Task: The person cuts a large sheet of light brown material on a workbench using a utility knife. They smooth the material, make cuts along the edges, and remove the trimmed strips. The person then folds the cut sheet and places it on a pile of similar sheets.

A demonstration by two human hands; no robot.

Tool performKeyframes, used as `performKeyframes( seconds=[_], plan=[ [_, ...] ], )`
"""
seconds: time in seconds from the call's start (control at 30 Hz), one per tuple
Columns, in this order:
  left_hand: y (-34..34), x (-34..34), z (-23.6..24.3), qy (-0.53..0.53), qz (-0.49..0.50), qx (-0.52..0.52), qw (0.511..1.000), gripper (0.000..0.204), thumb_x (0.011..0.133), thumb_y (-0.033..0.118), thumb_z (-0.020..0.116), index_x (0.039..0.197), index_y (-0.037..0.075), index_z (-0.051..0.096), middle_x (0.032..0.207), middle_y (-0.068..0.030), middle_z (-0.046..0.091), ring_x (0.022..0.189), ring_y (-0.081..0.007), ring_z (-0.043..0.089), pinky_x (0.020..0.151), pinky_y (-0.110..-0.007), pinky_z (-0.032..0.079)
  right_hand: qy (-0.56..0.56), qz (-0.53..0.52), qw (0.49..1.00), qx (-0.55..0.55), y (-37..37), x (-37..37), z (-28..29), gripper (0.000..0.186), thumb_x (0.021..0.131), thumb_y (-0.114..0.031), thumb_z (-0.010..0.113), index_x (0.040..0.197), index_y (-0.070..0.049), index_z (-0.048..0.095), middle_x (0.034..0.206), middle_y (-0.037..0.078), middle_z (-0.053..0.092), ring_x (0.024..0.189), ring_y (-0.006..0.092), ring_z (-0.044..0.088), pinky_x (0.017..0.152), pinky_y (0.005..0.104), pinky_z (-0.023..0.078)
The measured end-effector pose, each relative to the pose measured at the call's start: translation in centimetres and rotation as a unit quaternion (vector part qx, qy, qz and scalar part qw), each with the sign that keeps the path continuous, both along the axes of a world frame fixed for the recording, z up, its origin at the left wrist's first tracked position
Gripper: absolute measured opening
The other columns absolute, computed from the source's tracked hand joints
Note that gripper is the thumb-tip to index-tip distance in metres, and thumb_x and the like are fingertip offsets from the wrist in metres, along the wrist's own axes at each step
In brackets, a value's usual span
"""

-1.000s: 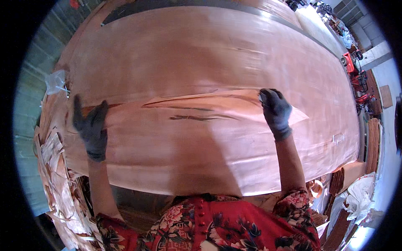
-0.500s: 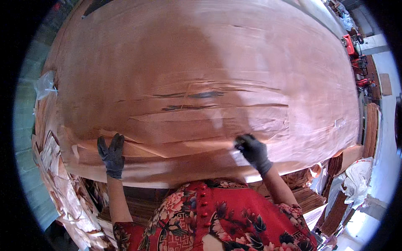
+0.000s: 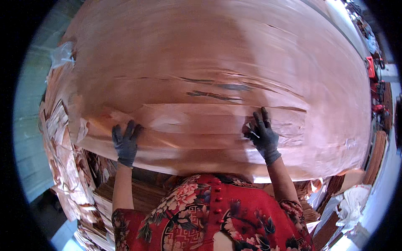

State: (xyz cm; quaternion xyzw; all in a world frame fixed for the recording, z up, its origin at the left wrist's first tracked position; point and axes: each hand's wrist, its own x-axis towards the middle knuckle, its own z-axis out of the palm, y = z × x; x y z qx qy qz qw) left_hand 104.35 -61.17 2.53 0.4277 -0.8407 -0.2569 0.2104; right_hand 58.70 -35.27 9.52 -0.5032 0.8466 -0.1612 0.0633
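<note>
A broad reddish-brown sheet of wood veneer (image 3: 167,46) lies spread before me, with splits and dark gaps near its middle. Along its near side rests a strip of veneer (image 3: 188,121) with creased, torn edges. My left hand (image 3: 125,142), in a dark grey glove, lies on the strip's left part, fingers spread. My right hand (image 3: 263,136), gloved alike, presses on the strip's right part, fingers apart and stretched forward. Small wrinkled flaps of veneer show just right of it. Neither hand has anything gripped in it.
Torn veneer scraps (image 3: 63,138) hang in a heap at the left edge. A piece of clear plastic (image 3: 63,55) sits at the far left corner. Stacked veneer (image 3: 379,154) and a white plastic bag (image 3: 354,205) stand at the right. Red machinery (image 3: 372,67) is beyond.
My right hand has opened from a closed curl and moved forward onto the strip. The raised near fold lies flatter. The whole view has shifted and turned slightly.
</note>
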Motion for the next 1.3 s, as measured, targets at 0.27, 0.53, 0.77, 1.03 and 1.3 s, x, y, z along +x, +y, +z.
performKeyframes(
  seconds=[0.27, 0.53, 0.77, 1.03, 1.3],
  plan=[
    [-0.4, -4.5, 7.3, -0.321, 0.067, -0.276, 0.903, 0.064, 0.071, 0.017, 0.064, 0.133, 0.018, 0.046, 0.14, -0.0173, 0.038, 0.125, -0.0451, 0.032, 0.106, -0.053, 0.024, 0.009, 0.019, 0.998, -0.065, -2.3, -1.0, -2.4, 0.04, 0.079, -0.03, 0.069, 0.114, -0.015, 0.058, 0.135, 0.005, 0.048, 0.084, 0.0265, 0.066, 0.063, 0.0361, 0.053],
    [8.9, -1.9, -3.5, -0.323, 0.248, -0.099, 0.908, 0.101, 0.082, 0.039, 0.066, 0.142, -0.008, 0.0, 0.145, -0.0338, 0.011, 0.136, -0.0496, 0.001, 0.11, -0.053, 0.011, -0.087, 0.138, 0.985, 0.048, -5.4, 5.0, 1.2, 0.088, 0.071, -0.044, 0.072, 0.141, -0.012, 0.03, 0.142, 0.01, 0.038, 0.099, 0.0317, 0.061, 0.065, 0.0369, 0.054],
    [10.6, -17.9, 5.1, 0.069, 0.223, 0.051, 0.971, 0.092, 0.082, 0.022, 0.064, 0.143, -0.004, 0.001, 0.145, -0.03, 0.02, 0.136, -0.0429, 0.014, 0.108, -0.045, 0.023, 0.017, 0.132, 0.991, -0.034, -5.0, 6.6, -0.9, 0.043, 0.079, -0.038, 0.066, 0.113, -0.013, 0.059, 0.124, 0.008, 0.056, 0.087, 0.0295, 0.064, 0.064, 0.0401, 0.052],
    [9.4, -14.5, 9.5, 0.274, 0.315, 0.177, 0.891, 0.081, 0.08, 0.001, 0.057, 0.147, 0.006, 0.011, 0.134, -0.0222, 0.04, 0.111, -0.031, 0.051, 0.093, -0.035, 0.042, -0.091, 0.036, 0.99, -0.099, -6.0, 8.5, -0.6, 0.017, 0.086, -0.025, 0.061, 0.085, -0.008, 0.061, 0.078, 0.013, 0.065, 0.064, 0.0346, 0.06, 0.057, 0.0374, 0.049],
    [11.9, 4.4, 6.4, 0.546, 0.24, 0.204, 0.776, 0.05, 0.086, -0.008, 0.044, 0.134, 0.004, 0.038, 0.119, -0.0127, 0.053, 0.099, -0.0212, 0.056, 0.082, -0.035, 0.05, -0.727, -0.039, 0.684, -0.051, -8.6, 15.6, 2.7, 0.014, 0.087, -0.021, 0.056, 0.077, -0.011, 0.054, 0.058, -0.004, 0.043, 0.046, 0.0084, 0.043, 0.042, 0.0228, 0.035]
  ],
)
